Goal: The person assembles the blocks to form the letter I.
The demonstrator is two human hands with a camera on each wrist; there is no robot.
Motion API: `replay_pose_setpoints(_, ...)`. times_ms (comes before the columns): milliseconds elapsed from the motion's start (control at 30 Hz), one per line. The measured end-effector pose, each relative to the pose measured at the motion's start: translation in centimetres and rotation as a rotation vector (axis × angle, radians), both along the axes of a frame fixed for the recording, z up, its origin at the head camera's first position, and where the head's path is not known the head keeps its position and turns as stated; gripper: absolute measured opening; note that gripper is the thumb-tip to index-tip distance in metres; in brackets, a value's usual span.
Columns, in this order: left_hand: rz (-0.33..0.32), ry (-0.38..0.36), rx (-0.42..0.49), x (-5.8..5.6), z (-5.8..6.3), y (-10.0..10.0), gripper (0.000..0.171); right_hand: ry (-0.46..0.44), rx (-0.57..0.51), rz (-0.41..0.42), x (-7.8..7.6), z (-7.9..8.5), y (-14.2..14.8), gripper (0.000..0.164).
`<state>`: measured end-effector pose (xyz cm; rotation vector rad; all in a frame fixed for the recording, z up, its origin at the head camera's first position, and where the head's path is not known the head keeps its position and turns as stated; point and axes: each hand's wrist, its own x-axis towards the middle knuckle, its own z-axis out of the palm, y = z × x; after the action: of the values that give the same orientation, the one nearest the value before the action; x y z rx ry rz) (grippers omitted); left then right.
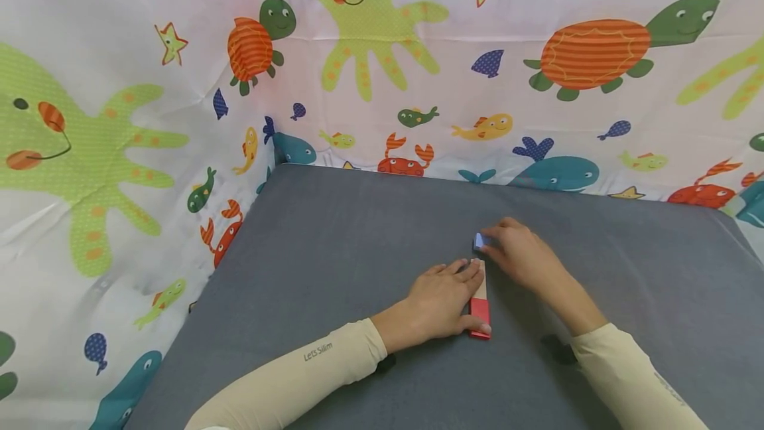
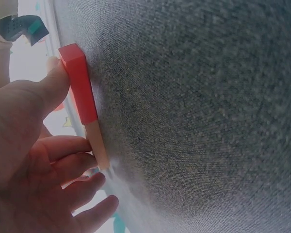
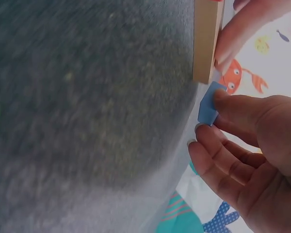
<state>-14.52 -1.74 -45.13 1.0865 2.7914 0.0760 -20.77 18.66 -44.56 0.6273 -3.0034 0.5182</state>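
Note:
A red block (image 1: 480, 315) and a natural wooden block (image 1: 482, 284) lie end to end in a line on the grey cloth. My left hand (image 1: 438, 302) rests along their left side, its thumb on the near end of the red block and its fingertips by the far end of the wooden one. Fairly straight, those fingers partly cover the wooden block in the head view. My right hand (image 1: 526, 254) pinches a small blue block (image 3: 210, 104) between thumb and fingers, just beyond the wooden block's far end.
Grey cloth (image 1: 334, 244) covers the table surface around the blocks. A white curtain (image 1: 382, 125) printed with sea animals hangs along the back and left edges. Pale sleeves (image 1: 298, 377) cover both forearms, and a dark wrist device (image 2: 22, 28) shows in the left wrist view.

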Motion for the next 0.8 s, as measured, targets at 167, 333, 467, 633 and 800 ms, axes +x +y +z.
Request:
replay_pose_setpoints(167,-0.002,-0.001,0.0,-0.01,0.04,0.04,0.097,-0.012,0.022,0.001,-0.17,-0.23,-0.66,0.038)
replay_pose_setpoints(333,0.003,0.002,-0.009,0.0,-0.06,0.09,0.098,-0.025,0.051,-0.002,-0.21,-0.52,-0.95,0.039)
replay_pose_setpoints(467,0.004,0.006,-0.011,0.02,0.01,0.06,0.098,-0.026,0.068,-0.006,-0.28,-0.72,-1.03,0.039)
replay_pose_setpoints(633,0.005,-0.001,-0.012,0.03,0.03,0.0,0.097,-0.026,0.068,-0.006,-0.28,-0.83,-1.06,0.038)
replay_pose_setpoints(800,0.008,-0.012,-0.014,0.01,-0.04,-0.06,0.096,-0.025,0.074,-0.013,-0.16,-0.88,-1.13,0.038)
